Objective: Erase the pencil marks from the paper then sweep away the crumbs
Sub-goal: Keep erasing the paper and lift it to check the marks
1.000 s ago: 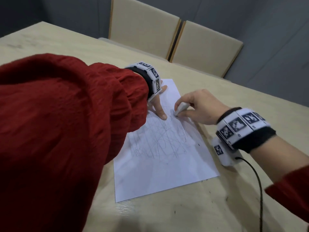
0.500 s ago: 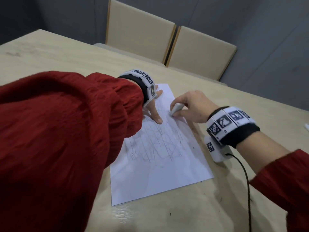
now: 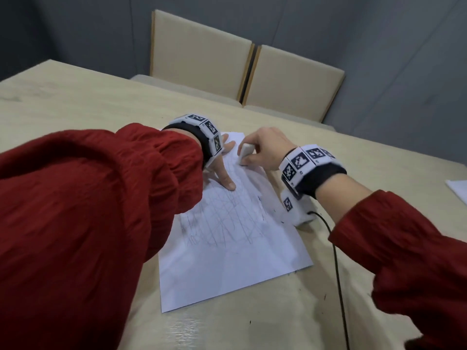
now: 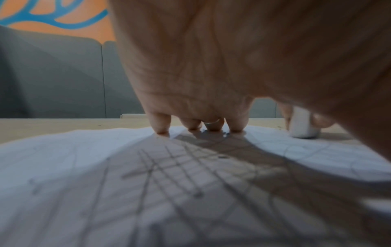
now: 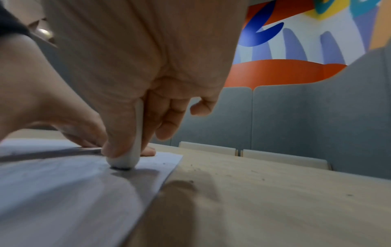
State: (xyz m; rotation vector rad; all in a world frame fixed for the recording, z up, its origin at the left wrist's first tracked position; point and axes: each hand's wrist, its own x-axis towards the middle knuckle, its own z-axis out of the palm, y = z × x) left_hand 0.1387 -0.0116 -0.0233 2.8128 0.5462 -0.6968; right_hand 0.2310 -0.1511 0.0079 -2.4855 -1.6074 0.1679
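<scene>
A white sheet of paper [image 3: 227, 269] lies on the light wood table [image 3: 75, 109], with crossing pencil marks [image 3: 222, 223] over its middle. My left hand [image 3: 225, 165] rests flat on the sheet's far left part, fingers straight. In the left wrist view its fingertips [image 4: 160, 129] press on the paper [image 4: 84, 167]. My right hand [image 3: 255, 152] pinches a white eraser [image 3: 245, 154] and holds its tip on the paper near the far right corner. The right wrist view shows the eraser [image 5: 132, 153] upright on the paper [image 5: 63, 192] close to its edge. Dark crumbs [image 5: 191, 181] lie on the table beside it.
Two beige chairs [image 3: 202, 54] [image 3: 293, 82] stand at the table's far side against grey panels. A black cable [image 3: 336, 261] runs from my right wrist down across the table. Another white sheet [image 3: 457, 190] shows at the right edge. Small dark specks [image 3: 274, 210] dot the wood near the paper.
My right hand has slid the eraser away from my left thumb toward the paper's far end. The left hand stays pressed on the sheet. The head view has shifted.
</scene>
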